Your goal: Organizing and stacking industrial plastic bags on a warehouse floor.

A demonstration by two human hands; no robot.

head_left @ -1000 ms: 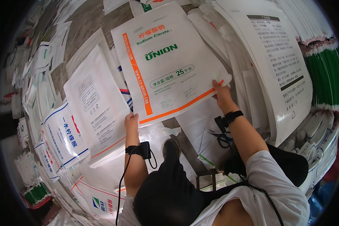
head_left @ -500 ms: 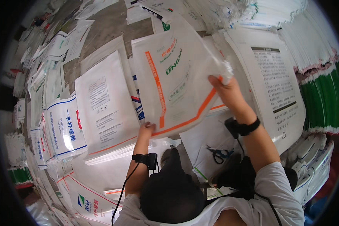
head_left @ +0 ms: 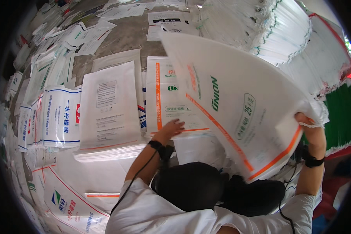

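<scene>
My right hand is closed on one corner of a white woven sack with orange bands and green print. The sack hangs slanted and partly bent in the air to my right, well off the pile. My left hand has its fingers stretched out and holds nothing. It is at the near edge of a pile of similar orange-banded sacks, whose right part is hidden behind the lifted sack. Left of that hand lies a thick stack of white sacks with small dark print.
Blue-banded sacks lie at the left, and a red-lined sack at the lower left. Tall bundles of white sacks stand at the far right above a green stack. Sheets of sacking lie on the grey floor farther away.
My right hand has swung right, carrying the sack away from the pile. My left hand has let go of its lower left corner, and the pile beneath shows.
</scene>
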